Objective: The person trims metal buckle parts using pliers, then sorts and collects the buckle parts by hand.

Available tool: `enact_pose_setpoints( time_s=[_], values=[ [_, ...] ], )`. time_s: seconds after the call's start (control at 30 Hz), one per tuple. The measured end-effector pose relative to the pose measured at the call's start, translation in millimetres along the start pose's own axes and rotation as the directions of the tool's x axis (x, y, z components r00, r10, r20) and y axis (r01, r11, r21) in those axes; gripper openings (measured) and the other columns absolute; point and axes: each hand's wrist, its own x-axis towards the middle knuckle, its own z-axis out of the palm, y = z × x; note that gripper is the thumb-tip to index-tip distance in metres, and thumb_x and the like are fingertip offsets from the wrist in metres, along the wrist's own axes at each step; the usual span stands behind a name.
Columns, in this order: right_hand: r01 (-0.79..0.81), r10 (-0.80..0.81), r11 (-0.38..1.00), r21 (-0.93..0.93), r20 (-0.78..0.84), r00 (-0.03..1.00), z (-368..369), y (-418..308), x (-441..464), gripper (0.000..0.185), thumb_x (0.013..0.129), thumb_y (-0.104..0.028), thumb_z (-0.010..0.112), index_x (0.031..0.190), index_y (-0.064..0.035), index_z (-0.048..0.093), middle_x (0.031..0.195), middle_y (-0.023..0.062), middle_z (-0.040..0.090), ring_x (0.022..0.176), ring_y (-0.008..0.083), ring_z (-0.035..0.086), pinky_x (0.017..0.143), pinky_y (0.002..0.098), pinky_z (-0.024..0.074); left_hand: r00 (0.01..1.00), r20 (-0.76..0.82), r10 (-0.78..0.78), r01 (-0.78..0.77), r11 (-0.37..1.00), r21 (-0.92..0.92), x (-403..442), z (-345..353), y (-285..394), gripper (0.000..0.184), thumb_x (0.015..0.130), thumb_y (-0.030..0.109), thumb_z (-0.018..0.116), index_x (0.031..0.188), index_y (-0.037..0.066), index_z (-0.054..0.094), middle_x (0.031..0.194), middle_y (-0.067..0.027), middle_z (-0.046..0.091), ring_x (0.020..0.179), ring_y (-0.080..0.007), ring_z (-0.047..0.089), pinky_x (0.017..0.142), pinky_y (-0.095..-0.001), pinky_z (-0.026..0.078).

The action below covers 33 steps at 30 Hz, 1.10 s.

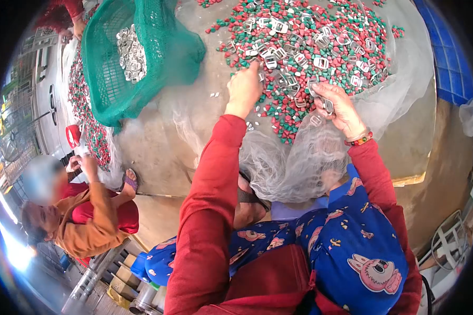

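Observation:
A heap of small red and green tumbling stones (284, 113) is spread over a sheer white net, with silvery metal buckles (320, 63) scattered through it. At the heap's near left edge, my left hand (243, 90) is closed, fingertips pinched at a buckle that shows only in part. Over the right side of the pile, my right hand (339, 107) is wrapped around metal buckles, one sticking out past the thumb and another below the fingers. The bunched white net (294, 163) hangs over the near edge, toward my lap.
Left of the heap stands a green plastic basket (101, 63) draped in green netting, holding several buckles. A co-worker in a brown jacket (92, 223) sits at far left by another stone pile (84, 110). A blue crate (452, 47) borders the right side.

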Motion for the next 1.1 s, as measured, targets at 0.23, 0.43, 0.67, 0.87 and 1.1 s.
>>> enact_pose_setpoints(
  time_s=[0.23, 0.43, 0.67, 0.87, 1.1],
  values=[
    [0.200, -0.213, 0.858, -0.473, 0.026, 0.977, 3.0, 14.0, 3.7, 0.015, 0.085, -0.015, 0.059, 0.091, -0.0021, 0.065, 0.058, -0.0037, 0.050, 0.044, 0.0036, 0.042, 0.041, 0.0184, 0.0304, 0.967, 0.164, -0.193, 0.245, 0.878, -0.410, -12.4, -50.2, 13.5, 0.018, 0.073, 0.009, 0.071, 0.085, 0.010, 0.058, 0.065, -0.0002, 0.057, 0.055, -0.0054, 0.053, 0.042, -0.0216, 0.036],
    [-0.062, 0.025, 0.982, 0.176, 0.204, 0.979, -5.3, 5.7, -8.3, 0.024, 0.087, -0.015, 0.056, 0.108, -0.0024, 0.057, 0.061, -0.0006, 0.047, 0.046, 0.0065, 0.040, 0.039, 0.0195, 0.0307, 0.905, 0.424, 0.017, 0.425, -0.067, -0.903, -26.3, -60.4, 0.3, 0.027, 0.077, 0.004, 0.063, 0.101, 0.010, 0.054, 0.083, -0.0048, 0.060, 0.066, -0.0137, 0.059, 0.042, -0.0217, 0.039],
    [-0.044, -0.144, 0.893, 0.448, 0.377, 0.915, 12.3, -18.1, -9.3, 0.024, 0.090, -0.020, 0.053, 0.105, -0.0016, 0.056, 0.073, 0.0072, 0.053, 0.047, 0.0126, 0.041, 0.039, 0.0212, 0.0317, 0.935, 0.161, 0.315, 0.339, -0.673, -0.657, -60.4, -119.6, -22.5, 0.033, 0.077, 0.006, 0.056, 0.111, 0.008, 0.055, 0.108, -0.0158, 0.059, 0.090, -0.0300, 0.056, 0.040, -0.0216, 0.046],
    [0.119, -0.204, 0.953, 0.279, 0.298, 0.932, 5.6, -44.3, -5.2, 0.019, 0.089, -0.018, 0.058, 0.098, -0.0016, 0.056, 0.072, 0.0052, 0.053, 0.048, 0.0105, 0.045, 0.039, 0.0210, 0.0334, 0.952, 0.160, 0.260, 0.304, -0.755, -0.581, -71.5, -97.7, 6.2, 0.026, 0.082, 0.011, 0.055, 0.108, 0.009, 0.057, 0.117, -0.0146, 0.056, 0.101, -0.0392, 0.056, 0.042, -0.0249, 0.048],
    [0.057, -0.116, 0.977, 0.207, 0.283, 0.952, -0.5, -33.9, -1.3, 0.019, 0.091, -0.018, 0.057, 0.105, -0.0062, 0.055, 0.067, 0.0028, 0.052, 0.045, 0.0074, 0.041, 0.038, 0.0203, 0.0317, 0.898, 0.301, 0.321, 0.439, -0.618, -0.652, -40.7, -58.8, 32.7, 0.019, 0.086, 0.011, 0.056, 0.105, 0.008, 0.056, 0.084, -0.0081, 0.055, 0.076, -0.0202, 0.057, 0.042, -0.0226, 0.046]
  ],
)
